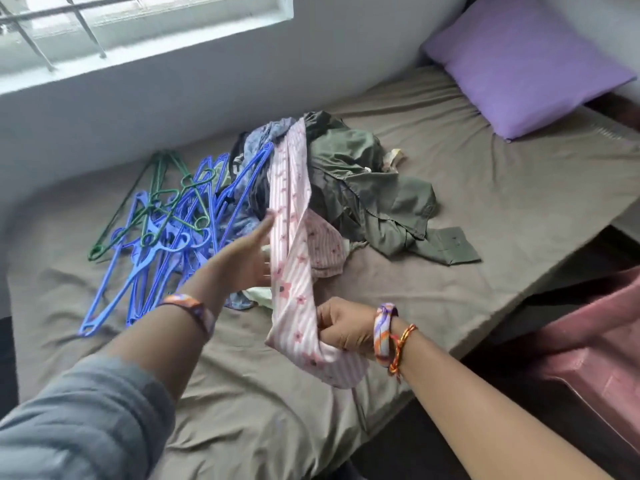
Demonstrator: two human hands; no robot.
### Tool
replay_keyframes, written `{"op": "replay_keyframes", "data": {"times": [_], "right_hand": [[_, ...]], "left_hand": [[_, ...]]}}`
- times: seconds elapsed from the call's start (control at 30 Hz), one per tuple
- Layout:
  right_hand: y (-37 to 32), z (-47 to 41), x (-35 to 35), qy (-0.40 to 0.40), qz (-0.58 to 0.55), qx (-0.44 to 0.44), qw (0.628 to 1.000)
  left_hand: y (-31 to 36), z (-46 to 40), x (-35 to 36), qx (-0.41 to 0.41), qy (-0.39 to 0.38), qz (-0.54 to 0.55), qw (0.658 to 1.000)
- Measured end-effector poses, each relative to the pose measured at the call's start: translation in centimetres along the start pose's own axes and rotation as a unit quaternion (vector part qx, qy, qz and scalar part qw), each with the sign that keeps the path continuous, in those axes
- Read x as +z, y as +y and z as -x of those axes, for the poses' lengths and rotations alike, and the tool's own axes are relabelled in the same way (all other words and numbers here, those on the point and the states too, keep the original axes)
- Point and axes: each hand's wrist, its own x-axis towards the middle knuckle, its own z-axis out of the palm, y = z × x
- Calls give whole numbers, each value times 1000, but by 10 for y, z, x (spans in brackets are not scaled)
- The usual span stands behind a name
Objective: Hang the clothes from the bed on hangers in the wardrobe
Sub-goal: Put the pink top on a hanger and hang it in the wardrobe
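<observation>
Wide bed with grey-brown sheet (485, 209), heaped clothes mid-mattress. Pink striped star-print garment (291, 237) lifts from the pile: right hand (341, 329) grips its lower end, left hand (249, 251), fingers straight, touches its edge. Blue plastic hangers (145, 258) lie alongside.

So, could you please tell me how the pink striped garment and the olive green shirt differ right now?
The pink striped garment is pulled out long, gripped by the right hand and touched by the left hand; the olive green shirt lies crumpled on the bed, untouched. The pink one carries stripes and small flowers; the green one is plain. Both come from the same heap, and neither is on a hanger.
</observation>
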Motion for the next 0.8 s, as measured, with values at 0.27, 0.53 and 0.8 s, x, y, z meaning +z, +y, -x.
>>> {"op": "replay_keyframes", "data": {"times": [0.27,0.53,0.8], "right_hand": [[-15,23,-76,64,-14,113,991],[-24,-51,-32,137,-225,46,964],[23,-34,47,-9,-89,42,995]], "left_hand": [[-12,60,50,242,-62,-176,952],[-84,70,25,95,-261,-486,829],[-96,28,-32,40,41,22,998]]}}
